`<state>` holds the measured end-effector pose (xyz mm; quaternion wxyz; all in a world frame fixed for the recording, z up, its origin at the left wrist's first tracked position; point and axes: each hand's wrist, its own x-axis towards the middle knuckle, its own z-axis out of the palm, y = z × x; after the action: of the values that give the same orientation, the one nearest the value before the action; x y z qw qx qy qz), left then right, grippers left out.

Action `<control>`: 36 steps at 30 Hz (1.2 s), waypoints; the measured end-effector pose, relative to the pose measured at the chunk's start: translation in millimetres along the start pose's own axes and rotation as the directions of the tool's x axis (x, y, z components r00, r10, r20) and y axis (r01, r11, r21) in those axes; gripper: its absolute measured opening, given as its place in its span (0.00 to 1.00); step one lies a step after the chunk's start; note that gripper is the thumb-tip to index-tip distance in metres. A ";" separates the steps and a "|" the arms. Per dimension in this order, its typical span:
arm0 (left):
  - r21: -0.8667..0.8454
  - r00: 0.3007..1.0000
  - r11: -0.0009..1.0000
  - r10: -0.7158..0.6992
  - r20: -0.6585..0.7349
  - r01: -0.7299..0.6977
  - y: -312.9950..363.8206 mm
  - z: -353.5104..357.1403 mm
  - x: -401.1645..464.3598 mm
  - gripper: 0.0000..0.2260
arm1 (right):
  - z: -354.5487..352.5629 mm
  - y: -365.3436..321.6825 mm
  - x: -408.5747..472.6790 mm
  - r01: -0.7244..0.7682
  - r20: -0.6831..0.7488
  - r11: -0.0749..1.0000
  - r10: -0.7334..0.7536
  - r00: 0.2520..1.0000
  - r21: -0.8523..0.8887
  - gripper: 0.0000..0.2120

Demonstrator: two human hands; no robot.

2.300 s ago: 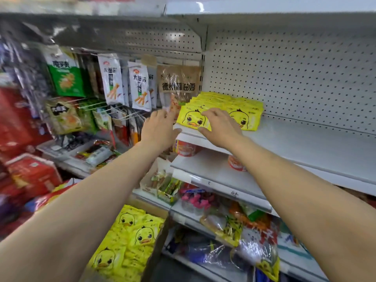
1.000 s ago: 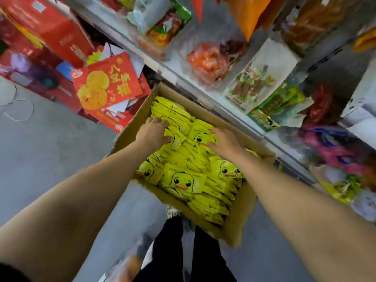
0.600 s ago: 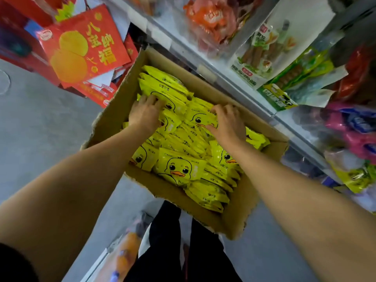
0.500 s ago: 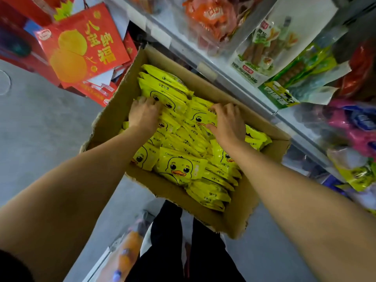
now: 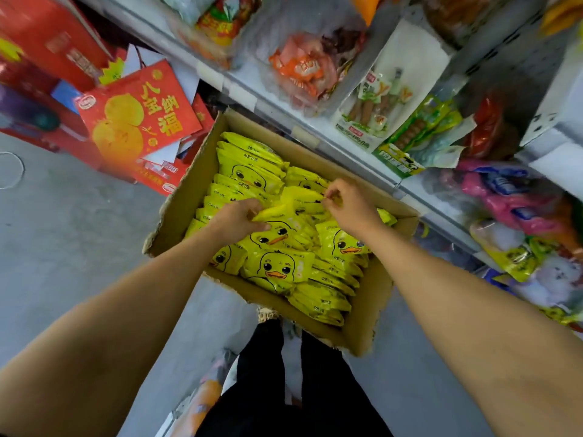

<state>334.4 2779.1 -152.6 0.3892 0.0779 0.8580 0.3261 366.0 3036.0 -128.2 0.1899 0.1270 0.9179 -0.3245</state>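
An open cardboard box (image 5: pixel 183 200) stands on the floor by the shelving, packed with several yellow duck-print snack packets (image 5: pixel 277 266). My left hand (image 5: pixel 239 220) reaches into the middle of the box and its fingers curl round a bunch of packets (image 5: pixel 284 212) lifted a little above the rest. My right hand (image 5: pixel 347 205) is just to the right, over the far side of the box, with fingers curled and pinching the top edges of the same bunch.
Low store shelves (image 5: pixel 249 89) with bagged snacks run along the top and right. Red gift boxes (image 5: pixel 135 124) lean at the left of the carton. Grey floor (image 5: pixel 63 247) lies at left. My dark-trousered legs (image 5: pixel 284 389) stand just behind the box.
The view dropped from the upper shelf, where both hands lay on stacked duck packets, to the box. My hands went from resting flat on the packets to gripping a bunch and raising it.
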 end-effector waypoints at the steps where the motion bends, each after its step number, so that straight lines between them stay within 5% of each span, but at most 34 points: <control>1: -0.028 1.000 1.000 0.010 0.026 -0.009 9.3 -3.2 -4.5 0.12 | -9.7 -2.9 -6.7 0.004 0.012 1.000 -0.005 1.000 0.028 0.05; 8: -0.236 0.977 0.963 0.163 0.135 -0.128 90.5 -35.2 -37.5 0.11 | -97.4 -16.7 -53.1 -0.017 -0.119 0.999 0.022 0.993 0.045 0.15; 15: -0.201 0.945 0.936 0.312 0.098 -0.288 199.5 -56.6 -65.1 0.15 | -208.5 -22.4 -104.8 0.034 -0.332 0.992 0.009 0.943 0.123 0.14; 20: -0.252 0.914 0.900 0.391 0.106 -0.356 286.8 -54.2 -80.3 0.10 | -287.2 -12.5 -135.6 0.201 -0.483 0.969 -0.110 0.869 0.141 0.07; 24: -0.266 0.867 0.851 0.490 0.090 -0.454 354.3 -36.6 -102.2 0.08 | -349.0 7.2 -166.0 0.283 -0.577 0.943 -0.134 0.806 0.177 0.12; 26: -0.267 0.842 0.829 0.530 0.096 -0.492 384.3 -25.3 -115.7 0.21 | -374.3 17.0 -186.0 0.368 -0.588 0.905 -0.181 0.789 0.215 0.06; 29: -0.179 0.794 0.802 0.593 0.133 -0.569 430.2 -8.1 -134.3 0.32 | -403.6 27.1 -216.1 0.488 -0.559 0.859 -0.330 0.761 0.157 0.13; 36: -0.213 0.754 0.766 0.639 0.153 -0.606 498.7 33.2 -168.4 0.24 | -455.8 69.7 -258.4 0.590 -0.498 0.791 -0.451 0.741 0.161 0.11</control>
<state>413.6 3116.9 244.6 0.3539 0.3651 0.7080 0.4901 501.0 3354.0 271.9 -0.1414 -0.0410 0.8718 -0.4672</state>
